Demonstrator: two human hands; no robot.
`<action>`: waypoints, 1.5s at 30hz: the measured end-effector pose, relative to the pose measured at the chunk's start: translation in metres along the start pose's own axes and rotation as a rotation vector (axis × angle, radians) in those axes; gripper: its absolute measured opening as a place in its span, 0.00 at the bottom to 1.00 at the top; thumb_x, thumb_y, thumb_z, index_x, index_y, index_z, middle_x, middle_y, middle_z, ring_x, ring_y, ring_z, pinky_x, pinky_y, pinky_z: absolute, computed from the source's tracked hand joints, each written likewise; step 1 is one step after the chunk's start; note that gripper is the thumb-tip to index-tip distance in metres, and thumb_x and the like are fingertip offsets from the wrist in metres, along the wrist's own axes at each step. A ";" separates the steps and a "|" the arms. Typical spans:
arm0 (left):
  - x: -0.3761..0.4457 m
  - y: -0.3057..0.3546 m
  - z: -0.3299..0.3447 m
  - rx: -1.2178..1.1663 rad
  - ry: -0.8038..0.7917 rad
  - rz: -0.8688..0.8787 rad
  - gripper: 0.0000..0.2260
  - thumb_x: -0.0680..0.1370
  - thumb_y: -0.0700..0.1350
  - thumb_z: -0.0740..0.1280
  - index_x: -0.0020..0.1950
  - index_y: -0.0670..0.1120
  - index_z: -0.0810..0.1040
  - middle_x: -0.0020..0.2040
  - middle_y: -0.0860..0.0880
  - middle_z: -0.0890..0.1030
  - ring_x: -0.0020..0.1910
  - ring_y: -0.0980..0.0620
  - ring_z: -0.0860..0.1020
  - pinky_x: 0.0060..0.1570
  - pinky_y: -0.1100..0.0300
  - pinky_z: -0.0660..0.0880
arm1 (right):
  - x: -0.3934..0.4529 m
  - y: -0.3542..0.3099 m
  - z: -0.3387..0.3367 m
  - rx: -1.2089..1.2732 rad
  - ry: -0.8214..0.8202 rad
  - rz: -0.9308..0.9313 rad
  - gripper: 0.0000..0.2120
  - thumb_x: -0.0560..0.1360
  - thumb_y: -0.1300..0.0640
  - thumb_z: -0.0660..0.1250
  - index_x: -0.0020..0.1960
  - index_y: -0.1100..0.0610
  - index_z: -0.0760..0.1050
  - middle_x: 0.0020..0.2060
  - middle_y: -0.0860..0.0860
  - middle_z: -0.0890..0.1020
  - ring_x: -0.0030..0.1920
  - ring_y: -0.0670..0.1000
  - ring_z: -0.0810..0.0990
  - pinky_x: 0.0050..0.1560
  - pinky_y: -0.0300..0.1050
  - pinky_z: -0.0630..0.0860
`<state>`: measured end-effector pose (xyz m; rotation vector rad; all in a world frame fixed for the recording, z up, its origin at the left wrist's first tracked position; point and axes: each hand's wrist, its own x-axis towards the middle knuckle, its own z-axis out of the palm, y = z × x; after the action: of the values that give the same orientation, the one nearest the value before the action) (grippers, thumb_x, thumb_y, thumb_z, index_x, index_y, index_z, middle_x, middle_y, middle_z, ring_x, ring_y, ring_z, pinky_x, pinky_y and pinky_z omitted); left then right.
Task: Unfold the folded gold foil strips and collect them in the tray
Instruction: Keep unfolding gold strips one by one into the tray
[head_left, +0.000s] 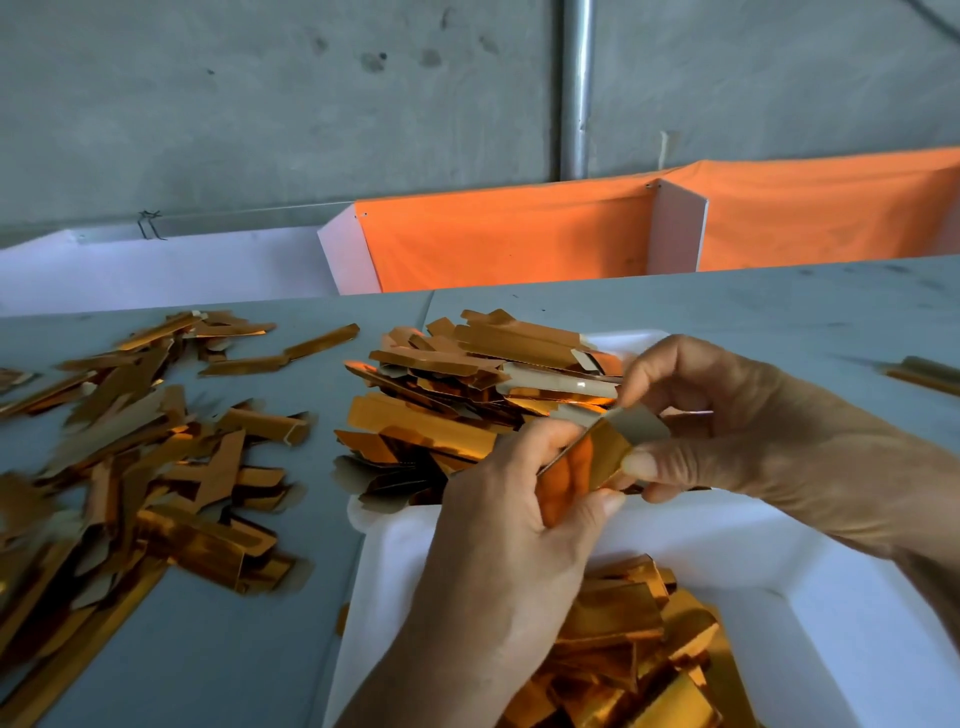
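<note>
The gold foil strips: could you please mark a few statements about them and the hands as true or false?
1. Both hands hold one gold foil strip between them. True: the left hand and the right hand each pinch it.
2. The white tray holds no strips. False: a heap of strips lies in its near part, and another heap rests across its far edge.
3. Loose strips are scattered on the grey table to the left of the tray. True.
4. The cloth behind the table is blue. False: the cloth is orange.
</note>
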<state>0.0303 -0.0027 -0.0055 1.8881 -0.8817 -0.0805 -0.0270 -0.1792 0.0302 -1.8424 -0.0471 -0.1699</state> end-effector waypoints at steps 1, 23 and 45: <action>0.000 0.000 0.000 0.006 0.006 -0.002 0.12 0.72 0.54 0.69 0.54 0.61 0.75 0.47 0.59 0.80 0.48 0.62 0.78 0.46 0.65 0.76 | -0.001 -0.001 0.000 -0.036 -0.003 0.004 0.14 0.57 0.52 0.76 0.41 0.49 0.79 0.43 0.55 0.82 0.38 0.57 0.83 0.39 0.41 0.79; 0.003 -0.004 -0.005 -0.145 -0.081 0.003 0.12 0.75 0.51 0.68 0.56 0.65 0.77 0.50 0.58 0.82 0.53 0.60 0.78 0.55 0.59 0.75 | -0.006 0.002 -0.009 -0.011 -0.043 -0.029 0.11 0.65 0.52 0.76 0.47 0.51 0.81 0.47 0.54 0.85 0.48 0.57 0.84 0.42 0.41 0.80; 0.003 -0.002 -0.004 -0.123 -0.044 0.105 0.17 0.73 0.53 0.68 0.61 0.62 0.76 0.51 0.62 0.79 0.54 0.65 0.76 0.52 0.74 0.71 | -0.006 -0.005 0.006 -0.152 0.156 -0.116 0.10 0.64 0.46 0.70 0.39 0.51 0.82 0.41 0.51 0.84 0.39 0.52 0.84 0.41 0.44 0.81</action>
<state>0.0352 -0.0011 -0.0046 1.7293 -0.9820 -0.1103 -0.0326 -0.1721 0.0323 -1.9728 -0.0335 -0.4073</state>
